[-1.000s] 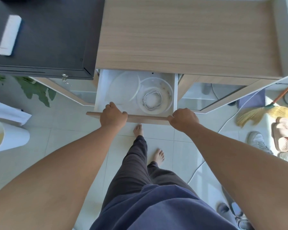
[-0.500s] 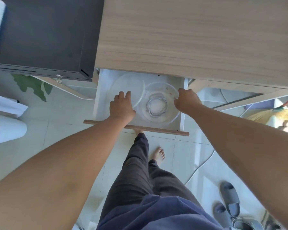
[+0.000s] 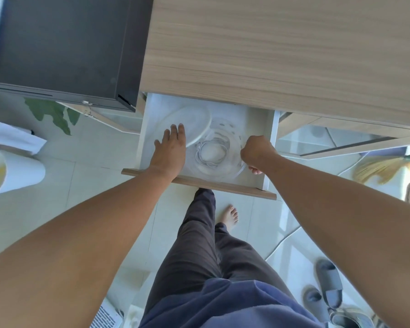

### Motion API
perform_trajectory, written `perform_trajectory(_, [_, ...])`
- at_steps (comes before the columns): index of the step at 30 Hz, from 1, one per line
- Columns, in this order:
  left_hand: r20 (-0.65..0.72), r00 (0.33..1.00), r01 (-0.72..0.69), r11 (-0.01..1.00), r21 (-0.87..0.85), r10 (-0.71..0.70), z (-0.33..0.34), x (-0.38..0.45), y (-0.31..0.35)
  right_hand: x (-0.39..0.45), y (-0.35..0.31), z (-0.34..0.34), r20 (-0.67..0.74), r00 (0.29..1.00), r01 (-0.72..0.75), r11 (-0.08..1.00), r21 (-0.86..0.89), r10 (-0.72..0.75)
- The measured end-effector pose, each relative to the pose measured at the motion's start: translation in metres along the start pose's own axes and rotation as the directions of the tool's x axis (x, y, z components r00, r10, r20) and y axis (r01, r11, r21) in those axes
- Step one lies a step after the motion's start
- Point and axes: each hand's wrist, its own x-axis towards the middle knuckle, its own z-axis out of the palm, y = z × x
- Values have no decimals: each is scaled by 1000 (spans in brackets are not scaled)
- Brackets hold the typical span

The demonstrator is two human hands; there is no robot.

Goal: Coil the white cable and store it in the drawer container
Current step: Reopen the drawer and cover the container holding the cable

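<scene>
The white drawer point(image 3: 268, 143) stands pulled out under the wooden desk top. Inside it sits a round clear container point(image 3: 225, 171) with the coiled white cable point(image 3: 211, 151) lying in its bottom. A round clear lid point(image 3: 194, 119) lies tilted to the left of the container, its edge over the container's rim. My left hand point(image 3: 171, 147) rests flat on the lid with fingers extended. My right hand point(image 3: 256, 152) is closed on the container's right rim.
A wooden desk top point(image 3: 282, 55) overhangs the drawer's back. A black cabinet point(image 3: 64, 48) stands at left. A white bin point(image 3: 14, 171) and a plant point(image 3: 55, 112) are on the floor left; a broom point(image 3: 384, 166) and slippers point(image 3: 327, 285) lie right.
Both hands left the drawer's front edge and went inside: left onto the lid, right onto the container's rim. The lid has slid right, over the container's edge.
</scene>
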Motion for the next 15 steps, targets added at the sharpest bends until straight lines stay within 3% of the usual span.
perform_trajectory(3, [-32,999,-19,999,-34,18,1,-13,-7,-6,2,7,-6,1000,-26,1000,18,26])
perform_trajectory(6, [-102,991,-95,992,-82,86,3,-26,-12,-15,6,12,-57,996,-60,987,146,69])
perform_trajectory(10, [-194,943,-279,960,-17,270,5,-38,-10,-22,6,4,-293,950,-14,949,316,112])
perform_trajectory(11, [-201,931,-312,950,0,306,4,-39,-7,-22,4,1,-303,944,22,890,456,132])
perform_trajectory(13, [-206,904,-377,926,33,375,2,-38,-3,-23,1,-5,-150,977,30,594,804,153])
perform_trajectory(14, [-202,890,-408,912,44,409,1,-38,-1,-24,-1,-7,-53,991,-5,431,902,122])
perform_trajectory(15, [-193,876,-442,896,46,442,0,-37,1,-24,-1,-9,4,996,-34,341,939,87])
